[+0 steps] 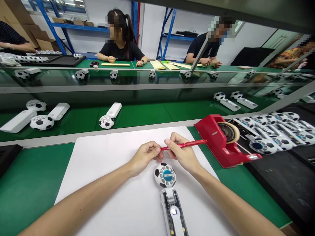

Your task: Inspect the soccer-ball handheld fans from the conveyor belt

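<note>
Red catches the eye first: a slim pen [193, 143] stretched between two hands. Thumb and fingers of the left hand [146, 154] pinch one end, nearly closed; the right hand [186, 158] has thumb and forefinger drawn together around it farther along, its other end pointing toward the tape dispenser [221, 149] beyond that hand. I'd judge this step to be readying the pen; a next move probably calls for one hand to loosen while the other grips. Just on the near side of both hands, on white paper [128, 206], lies a football-patterned head [165, 175] with its handle [175, 211]. That handle is cut off below, the head's central print is unreadable, and fingertips cover the pen's left end.
</note>
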The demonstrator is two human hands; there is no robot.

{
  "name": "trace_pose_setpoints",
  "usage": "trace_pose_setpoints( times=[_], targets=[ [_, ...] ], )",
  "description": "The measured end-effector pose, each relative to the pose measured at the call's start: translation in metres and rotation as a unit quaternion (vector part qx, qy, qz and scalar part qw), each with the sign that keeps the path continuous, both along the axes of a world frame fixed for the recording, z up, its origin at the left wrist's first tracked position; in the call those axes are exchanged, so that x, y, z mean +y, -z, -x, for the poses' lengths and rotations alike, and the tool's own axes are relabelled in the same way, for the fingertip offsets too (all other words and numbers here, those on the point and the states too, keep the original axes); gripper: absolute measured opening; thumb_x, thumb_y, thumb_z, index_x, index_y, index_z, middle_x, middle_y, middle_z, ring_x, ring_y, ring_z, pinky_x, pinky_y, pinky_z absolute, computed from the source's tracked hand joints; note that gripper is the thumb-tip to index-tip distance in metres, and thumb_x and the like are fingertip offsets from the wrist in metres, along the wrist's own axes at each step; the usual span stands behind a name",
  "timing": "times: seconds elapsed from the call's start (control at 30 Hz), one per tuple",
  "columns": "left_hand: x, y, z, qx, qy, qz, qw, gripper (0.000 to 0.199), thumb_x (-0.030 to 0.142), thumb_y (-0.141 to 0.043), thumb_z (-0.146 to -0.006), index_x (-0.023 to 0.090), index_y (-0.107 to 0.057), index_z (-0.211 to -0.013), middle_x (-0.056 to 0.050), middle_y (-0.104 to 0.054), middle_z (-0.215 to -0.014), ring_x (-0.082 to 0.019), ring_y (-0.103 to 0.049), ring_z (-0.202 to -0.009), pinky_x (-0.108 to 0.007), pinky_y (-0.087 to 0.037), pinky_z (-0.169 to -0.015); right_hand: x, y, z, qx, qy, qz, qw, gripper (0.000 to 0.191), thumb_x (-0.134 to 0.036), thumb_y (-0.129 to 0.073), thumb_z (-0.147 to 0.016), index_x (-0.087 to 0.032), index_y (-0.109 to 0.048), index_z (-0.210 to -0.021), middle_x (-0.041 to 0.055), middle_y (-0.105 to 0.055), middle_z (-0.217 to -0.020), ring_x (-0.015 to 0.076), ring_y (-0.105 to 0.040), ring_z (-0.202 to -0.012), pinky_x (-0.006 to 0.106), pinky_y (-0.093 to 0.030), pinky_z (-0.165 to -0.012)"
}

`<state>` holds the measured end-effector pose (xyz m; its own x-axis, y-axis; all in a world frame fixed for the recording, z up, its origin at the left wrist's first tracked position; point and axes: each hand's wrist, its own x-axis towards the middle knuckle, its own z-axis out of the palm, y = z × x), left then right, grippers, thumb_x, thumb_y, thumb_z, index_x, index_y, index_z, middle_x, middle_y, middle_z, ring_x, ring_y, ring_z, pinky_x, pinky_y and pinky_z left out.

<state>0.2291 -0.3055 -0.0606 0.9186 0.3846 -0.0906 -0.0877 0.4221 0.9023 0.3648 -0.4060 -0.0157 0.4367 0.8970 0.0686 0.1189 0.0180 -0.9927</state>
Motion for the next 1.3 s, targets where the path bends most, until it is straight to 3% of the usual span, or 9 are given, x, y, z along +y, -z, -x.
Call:
trace_pose_setpoints(
  times=[0.2,0.53,0.7,0.77,0.83,0.93,0.97,1.13,1.3],
  targets=[
    [-0.005,0.002,-0.001,0.006,-0.042,0.028,0.999,0.041,0.051,-0.075,-0.081,0.014,-0.058,-0.079,-0.004,-0.065,-0.074,-0.015,-0.059,-0.067,-0.03,-0.046,-0.072,0.01,0.01,0.007,-0.037,0.032,-0.019,0.999,0.045,-0.042,-0.068,-0.089,-0.023,-0.038,-0.061,-0.0065,-0.047,-0.043,0.0099,-0.039,-0.042,0.024,-0.032,-0.047],
    [-0.009,0.0,-0.005,0.031,-0.079,0.043,0.995,0.035,0.043,-0.077,-0.077,0.013,-0.059,-0.077,-0.004,-0.063,-0.069,-0.013,-0.056,-0.063,-0.029,-0.044,-0.067,0.012,0.025,0.009,-0.065,0.048,-0.025,0.996,0.046,-0.044,-0.066,-0.088,-0.023,-0.035,-0.061,-0.0072,-0.044,-0.045,0.0095,-0.039,-0.042,0.024,-0.033,-0.046],
    [-0.011,-0.003,-0.005,0.026,-0.049,0.024,0.998,0.035,0.046,-0.074,-0.081,0.013,-0.061,-0.081,-0.005,-0.065,-0.074,-0.015,-0.059,-0.068,-0.03,-0.046,-0.069,0.008,0.014,0.008,-0.121,0.058,-0.024,0.991,0.043,-0.046,-0.065,-0.088,-0.023,-0.039,-0.061,-0.0059,-0.047,-0.045,0.0112,-0.043,-0.041,0.025,-0.036,-0.045],
    [-0.012,-0.006,-0.003,0.033,-0.04,0.004,0.999,0.037,0.048,-0.071,-0.084,0.013,-0.064,-0.094,-0.008,-0.07,-0.084,-0.018,-0.063,-0.078,-0.032,-0.049,-0.075,0.001,-0.002,-0.006,-0.162,0.093,-0.028,0.982,0.042,-0.045,-0.072,-0.081,-0.022,-0.045,-0.058,-0.0041,-0.05,-0.047,0.0122,-0.045,-0.044,0.026,-0.037,-0.046],
    [-0.012,-0.008,-0.003,0.039,-0.033,-0.016,0.999,0.039,0.046,-0.071,-0.086,0.015,-0.064,-0.109,-0.011,-0.073,-0.097,-0.021,-0.066,-0.093,-0.034,-0.05,-0.081,-0.01,-0.025,-0.032,-0.205,0.172,-0.043,0.963,0.04,-0.043,-0.076,-0.078,-0.022,-0.048,-0.057,-0.0036,-0.049,-0.05,0.0126,-0.043,-0.048,0.027,-0.035,-0.048],
    [-0.012,-0.011,-0.003,0.046,-0.015,-0.04,0.998,0.033,0.037,-0.072,-0.085,0.016,-0.065,-0.11,-0.014,-0.072,-0.111,-0.025,-0.064,-0.11,-0.035,-0.05,-0.087,-0.027,-0.059,-0.089,-0.263,0.332,-0.051,0.904,0.036,-0.042,-0.068,-0.085,-0.024,-0.048,-0.062,-0.0028,-0.047,-0.054,0.014,-0.041,-0.051,0.03,-0.033,-0.051],
    [-0.013,-0.011,-0.003,0.052,-0.009,-0.046,0.998,0.028,0.034,-0.071,-0.086,0.015,-0.067,-0.107,-0.014,-0.072,-0.113,-0.025,-0.063,-0.112,-0.036,-0.05,-0.088,-0.032,-0.066,-0.109,-0.329,0.378,0.015,0.865,0.037,-0.046,-0.067,-0.085,-0.024,-0.048,-0.062,-0.0008,-0.051,-0.057,0.0152,-0.046,-0.055,0.031,-0.037,-0.054],
    [-0.015,-0.01,-0.003,0.074,0.003,-0.07,0.995,0.02,0.025,-0.067,-0.085,0.015,-0.069,-0.102,-0.013,-0.072,-0.111,-0.025,-0.064,-0.112,-0.037,-0.048,-0.093,-0.043,-0.073,-0.179,-0.371,0.405,0.154,0.821,0.029,-0.036,-0.077,-0.072,-0.021,-0.057,-0.057,0.0038,-0.055,-0.054,0.0205,-0.051,-0.058,0.036,-0.036,-0.059],
    [-0.016,-0.011,-0.002,0.078,0.012,-0.074,0.994,0.02,0.027,-0.07,-0.083,0.016,-0.071,-0.099,-0.012,-0.072,-0.111,-0.024,-0.065,-0.109,-0.036,-0.048,-0.093,-0.049,-0.078,-0.185,-0.401,0.409,0.227,0.788,0.024,-0.036,-0.08,-0.067,-0.019,-0.063,-0.072,0.0059,-0.059,-0.064,0.0249,-0.055,-0.066,0.036,-0.036,-0.064]
  ],
)
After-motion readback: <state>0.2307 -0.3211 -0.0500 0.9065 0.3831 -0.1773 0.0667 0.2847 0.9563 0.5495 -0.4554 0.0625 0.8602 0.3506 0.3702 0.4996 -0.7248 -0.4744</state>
